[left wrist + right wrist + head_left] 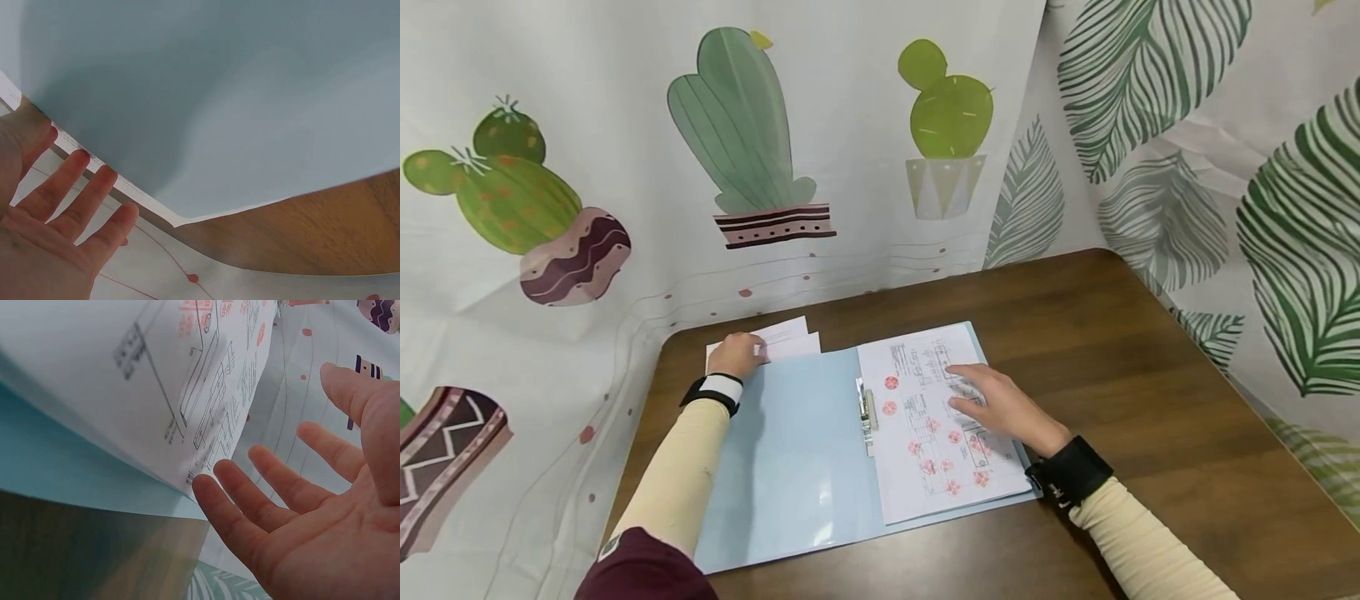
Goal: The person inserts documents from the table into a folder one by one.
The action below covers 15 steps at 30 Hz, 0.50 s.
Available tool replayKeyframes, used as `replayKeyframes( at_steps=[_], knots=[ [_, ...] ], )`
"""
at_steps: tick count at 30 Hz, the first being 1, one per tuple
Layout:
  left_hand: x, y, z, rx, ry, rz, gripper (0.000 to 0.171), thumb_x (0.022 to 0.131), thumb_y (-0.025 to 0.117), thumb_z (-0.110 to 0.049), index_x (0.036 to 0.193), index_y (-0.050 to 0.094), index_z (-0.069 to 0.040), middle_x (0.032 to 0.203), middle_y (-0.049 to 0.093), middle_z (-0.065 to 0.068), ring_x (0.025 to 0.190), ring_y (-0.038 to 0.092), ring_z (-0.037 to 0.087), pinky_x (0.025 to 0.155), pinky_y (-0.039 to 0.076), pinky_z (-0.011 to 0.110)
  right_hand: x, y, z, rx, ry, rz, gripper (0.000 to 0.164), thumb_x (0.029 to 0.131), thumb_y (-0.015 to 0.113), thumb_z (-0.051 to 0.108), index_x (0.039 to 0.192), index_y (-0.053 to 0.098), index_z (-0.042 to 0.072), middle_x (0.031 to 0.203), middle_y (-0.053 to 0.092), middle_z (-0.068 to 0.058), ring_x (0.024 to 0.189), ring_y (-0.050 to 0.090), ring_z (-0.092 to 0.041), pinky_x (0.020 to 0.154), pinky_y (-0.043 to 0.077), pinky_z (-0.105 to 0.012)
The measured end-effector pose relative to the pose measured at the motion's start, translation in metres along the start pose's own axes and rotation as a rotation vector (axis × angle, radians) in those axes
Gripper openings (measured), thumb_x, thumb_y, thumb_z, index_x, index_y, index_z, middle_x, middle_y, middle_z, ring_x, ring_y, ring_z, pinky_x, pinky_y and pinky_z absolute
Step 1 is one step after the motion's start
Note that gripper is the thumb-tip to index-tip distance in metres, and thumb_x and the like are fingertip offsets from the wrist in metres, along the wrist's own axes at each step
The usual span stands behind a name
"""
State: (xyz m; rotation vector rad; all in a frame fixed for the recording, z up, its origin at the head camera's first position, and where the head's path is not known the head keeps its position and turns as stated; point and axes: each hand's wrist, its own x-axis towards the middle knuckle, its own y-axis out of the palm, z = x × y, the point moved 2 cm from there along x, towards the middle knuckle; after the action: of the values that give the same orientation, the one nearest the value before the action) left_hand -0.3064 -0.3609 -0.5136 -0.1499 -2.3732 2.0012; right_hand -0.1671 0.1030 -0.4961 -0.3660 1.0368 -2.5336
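An opened light blue folder (790,450) lies on the table. A metal clip (867,417) sits at its spine. On its right side lie white sheets (902,492) with black drawings and red stamp marks. Loose white papers (790,329) stick out past the cover's far left edge. My left hand (737,356) is at that edge beside the papers; in the left wrist view its fingers (75,212) are spread and mostly straight. Over the printed sheets is my right hand (1000,404), its fingers spread and loosely bent; whether the tips touch the paper I cannot tell.
The brown wooden table (1060,325) extends to the right of the folder and in front of it. A white curtain (850,125) with printed cacti hangs behind and to the left, and leaf-patterned cloth (1187,208) borders the right side.
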Motion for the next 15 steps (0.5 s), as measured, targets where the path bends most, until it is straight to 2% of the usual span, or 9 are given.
replayKeyframes(
  at_steps=[5,10,15],
  knots=[
    [0.0009,-0.0026,-0.0023,-0.007,0.018,-0.002,0.033,0.086,0.084,-0.015,0.114,0.075,0.001,0.119,0.068,0.03,0.108,0.065,0.045,0.086,0.053,0.059,0.0009,-0.0013,-0.0001,-0.002,0.032,0.006,0.056,0.098,0.073,0.021,0.147,0.054,0.004,0.149,0.054,-0.019,0.139,0.049,-0.037,0.11,0.042,-0.054],
    [0.0012,-0.0033,-0.0023,-0.016,0.043,-0.015,0.035,0.085,0.084,-0.014,0.114,0.073,0.003,0.115,0.065,0.031,0.108,0.062,0.05,0.087,0.052,0.062,-0.0001,0.0007,-0.0001,0.003,0.055,0.02,0.056,0.098,0.073,0.02,0.148,0.054,0.005,0.151,0.052,-0.018,0.141,0.048,-0.036,0.111,0.041,-0.054],
    [-0.0007,-0.0018,0.0046,-0.026,-0.013,0.011,0.041,0.086,0.084,-0.02,0.119,0.069,0.0,0.12,0.06,0.034,0.113,0.056,0.056,0.086,0.048,0.072,-0.0021,0.0036,-0.0003,0.003,0.052,0.023,0.056,0.098,0.072,0.02,0.148,0.053,0.004,0.151,0.052,-0.018,0.14,0.048,-0.035,0.11,0.041,-0.053]
  ],
)
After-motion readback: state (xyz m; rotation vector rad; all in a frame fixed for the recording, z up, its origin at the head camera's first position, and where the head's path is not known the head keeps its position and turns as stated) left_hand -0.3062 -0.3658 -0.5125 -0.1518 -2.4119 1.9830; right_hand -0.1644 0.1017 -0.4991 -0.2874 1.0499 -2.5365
